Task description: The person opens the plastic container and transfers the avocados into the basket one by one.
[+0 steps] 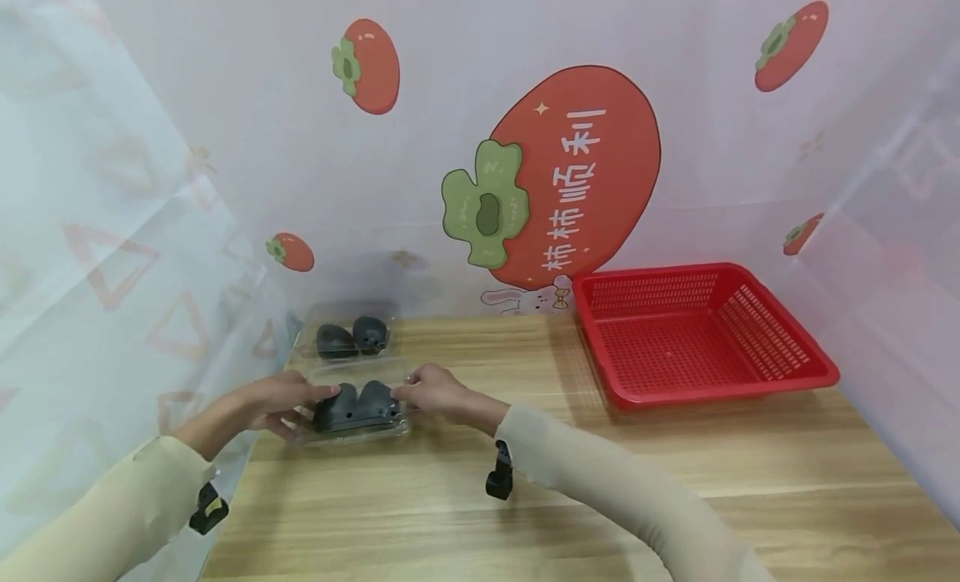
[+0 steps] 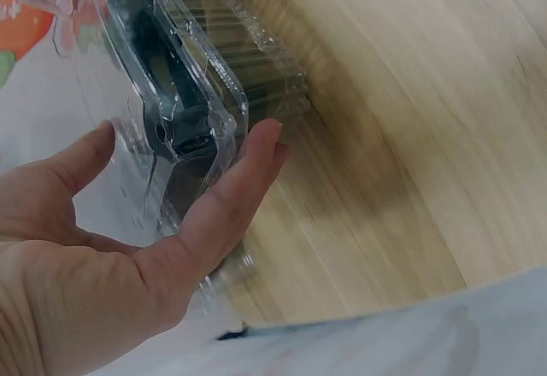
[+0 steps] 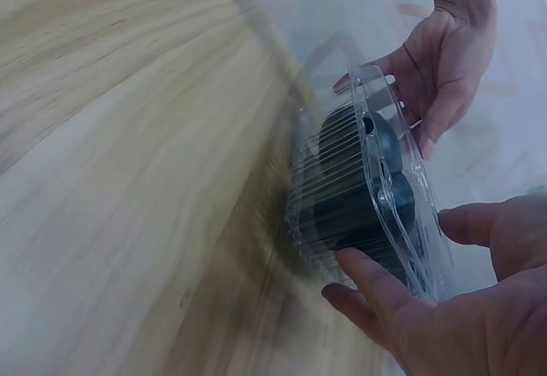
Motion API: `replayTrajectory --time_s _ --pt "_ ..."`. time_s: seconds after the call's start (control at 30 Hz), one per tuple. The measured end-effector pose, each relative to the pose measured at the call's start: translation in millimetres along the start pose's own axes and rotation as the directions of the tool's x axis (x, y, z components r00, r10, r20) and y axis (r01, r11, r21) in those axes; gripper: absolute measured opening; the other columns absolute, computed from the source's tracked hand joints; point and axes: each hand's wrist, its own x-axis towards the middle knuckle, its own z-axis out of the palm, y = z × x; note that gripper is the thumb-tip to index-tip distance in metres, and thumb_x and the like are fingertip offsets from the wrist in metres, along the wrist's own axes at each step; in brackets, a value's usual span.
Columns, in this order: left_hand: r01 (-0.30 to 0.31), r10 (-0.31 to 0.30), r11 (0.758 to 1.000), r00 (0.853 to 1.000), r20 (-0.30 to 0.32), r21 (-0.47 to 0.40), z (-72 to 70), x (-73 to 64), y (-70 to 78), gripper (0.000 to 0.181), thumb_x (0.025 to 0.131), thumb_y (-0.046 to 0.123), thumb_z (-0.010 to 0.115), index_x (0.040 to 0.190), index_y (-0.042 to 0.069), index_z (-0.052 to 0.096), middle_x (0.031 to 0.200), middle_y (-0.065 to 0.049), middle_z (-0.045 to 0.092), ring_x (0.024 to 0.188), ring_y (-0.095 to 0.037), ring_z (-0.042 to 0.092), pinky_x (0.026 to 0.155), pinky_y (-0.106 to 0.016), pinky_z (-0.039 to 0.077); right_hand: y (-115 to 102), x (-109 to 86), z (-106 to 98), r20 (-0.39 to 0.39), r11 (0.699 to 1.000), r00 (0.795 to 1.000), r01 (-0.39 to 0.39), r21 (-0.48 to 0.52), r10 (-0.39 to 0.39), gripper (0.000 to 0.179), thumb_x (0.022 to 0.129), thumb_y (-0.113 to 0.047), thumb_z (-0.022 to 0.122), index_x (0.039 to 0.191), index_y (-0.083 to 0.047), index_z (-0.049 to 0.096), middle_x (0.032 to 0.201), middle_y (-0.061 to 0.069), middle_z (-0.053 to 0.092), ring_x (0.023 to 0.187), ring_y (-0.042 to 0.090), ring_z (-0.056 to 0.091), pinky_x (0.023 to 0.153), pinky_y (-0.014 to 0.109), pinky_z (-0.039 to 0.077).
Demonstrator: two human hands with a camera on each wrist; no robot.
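A clear plastic clamshell box is at the left of the table, with dark, rounded things inside; their kind is hard to tell. My left hand grips its left end, thumb on top and fingers along the lower side. At the other end my right hand holds the box, with the thumb against the lid and fingers on the ribbed side. In the right wrist view the box looks closed and tilted. The left wrist view shows its ribbed base near the tabletop.
Behind the held box, a second clear box with two dark rounded things stands near the back wall. A red plastic basket sits at the back right of the wooden table. Printed white sheets enclose the back and sides.
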Motion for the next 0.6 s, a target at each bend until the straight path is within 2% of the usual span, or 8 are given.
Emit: replayTrajectory --time_s 0.07,0.13,0.23,0.3,0.33,0.43,0.53,0.6 --pt "-0.016 0.016 1.0 1.0 -0.003 -0.019 5.5 -0.7 2.3 0.069 0.111 0.038 0.056 0.142 -0.022 0.04 0.146 -0.042 0.045 0.122 -0.042 0.065 0.069 -0.04 0.064 2.4 -2.7 -5.3 0.006 1.0 1.0 -0.005 0.022 0.005 0.04 0.104 -0.021 0.07 0.128 0.012 0.068 0.11 0.019 0.07 0.088 0.023 0.074 0.093 0.047 0.061" --pt "-0.033 0.033 0.999 0.999 -0.01 -0.037 11.2 -0.8 5.6 0.055 0.111 0.036 0.056 0.124 -0.017 0.052 0.137 -0.035 0.054 0.111 -0.035 0.07 0.067 -0.038 0.064 4.4 -6.2 -11.5 0.008 0.999 1.0 -0.011 0.049 0.01 0.04 0.104 -0.018 0.07 0.129 0.012 0.067 0.119 0.024 0.069 0.1 0.029 0.075 0.095 0.05 0.06" --pt "-0.059 0.058 0.996 0.998 -0.019 -0.061 19.4 -0.3 11.1 0.041 0.111 0.032 0.058 0.102 -0.007 0.049 0.131 -0.028 0.057 0.103 -0.028 0.072 0.066 -0.037 0.063 5.5 -12.6 -22.2 0.007 0.998 1.0 -0.019 0.062 0.019 0.035 0.104 -0.016 0.069 0.124 0.013 0.068 0.117 0.024 0.069 0.107 0.033 0.075 0.096 0.05 0.059" --pt "-0.073 0.071 0.995 0.997 -0.029 -0.075 24.6 0.0 14.9 0.039 0.111 0.03 0.059 0.098 -0.002 0.042 0.132 -0.029 0.056 0.104 -0.031 0.073 0.066 -0.037 0.063 6.1 -16.5 -29.4 0.007 0.998 1.0 -0.019 0.058 0.019 0.034 0.105 -0.015 0.067 0.124 0.013 0.068 0.119 0.024 0.069 0.11 0.035 0.074 0.097 0.05 0.059" --pt "-0.081 0.079 0.994 0.996 -0.032 -0.079 27.0 0.2 16.3 0.038 0.111 0.03 0.059 0.099 -0.002 0.04 0.134 -0.03 0.055 0.105 -0.031 0.073 0.067 -0.038 0.063 6.6 -17.9 -32.8 0.008 0.998 1.0 -0.019 0.052 0.019 0.033 0.105 -0.015 0.067 0.123 0.013 0.068 0.119 0.023 0.069 0.111 0.035 0.074 0.097 0.049 0.059" --pt "-0.097 0.095 0.991 0.995 -0.033 -0.091 34.8 1.6 21.0 0.047 0.111 0.027 0.058 0.122 -0.012 0.035 0.139 -0.036 0.052 0.108 -0.033 0.073 0.068 -0.038 0.063 8.3 -22.6 -43.1 0.019 0.999 1.0 -0.019 0.043 0.018 0.032 0.106 -0.014 0.065 0.123 0.013 0.068 0.121 0.025 0.069 0.114 0.037 0.073 0.097 0.049 0.059" --pt "-0.117 0.115 0.986 0.993 -0.02 -0.12 42.9 4.2 27.3 0.073 0.111 0.023 0.057 0.153 -0.018 0.014 0.138 -0.037 0.053 0.105 -0.03 0.073 0.072 -0.039 0.064 11.5 -27.2 -54.1 0.02 0.999 0.999 -0.03 0.039 0.029 0.033 0.106 -0.016 0.065 0.124 0.011 0.066 0.121 0.024 0.069 0.114 0.036 0.072 0.095 0.047 0.06" --pt "-0.133 0.133 0.98 0.991 -0.015 -0.146 48.7 6.7 32.8 0.073 0.111 0.02 0.056 0.155 -0.017 0.011 0.133 -0.036 0.057 0.102 -0.029 0.073 0.073 -0.039 0.064 13.2 -31.3 -62.4 0.013 0.999 0.999 -0.042 0.035 0.042 0.035 0.106 -0.017 0.065 0.126 0.011 0.064 0.122 0.023 0.068 0.114 0.035 0.072 0.094 0.045 0.061"
